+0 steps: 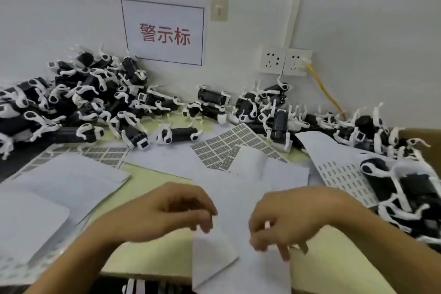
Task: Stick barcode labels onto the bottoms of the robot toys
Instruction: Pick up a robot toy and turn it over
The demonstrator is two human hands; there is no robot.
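The head view looks down on a pale yellow-green counter (152,181) set against a white wall, strewn with white paper sheets. Near the bottom of the picture, the left hand (171,210) and the right hand (293,217) hover close together over a large white sheet (238,193) that lies across the middle of the counter. Both hands have their fingers curled downward; the left grip meets the upper edge of a folded-over flap of paper (212,253), but motion blur hides whether it actually pinches the flap. The right hand's fingertips (284,254) point down at the sheet, and whether that grip is closed on anything cannot be told either. Behind the hands lies a sheet of barcode labels (229,143), grey rectangles in rows, partly covered by a curled white page. Another label sheet (100,155) lies to the left, half under paper, and a third sheet with small dark print (343,176) lies to the right. The robot toys, black bodies with white legs, sit in a large heap (71,102) at the back left, a smaller cluster (269,110) at the back centre, and more (367,131) along the right. One toy (410,188) lies close at the right edge, on the printed sheet. On the wall hang a white sign with red characters (164,33), two sockets (284,61) and a yellow cable (327,90).
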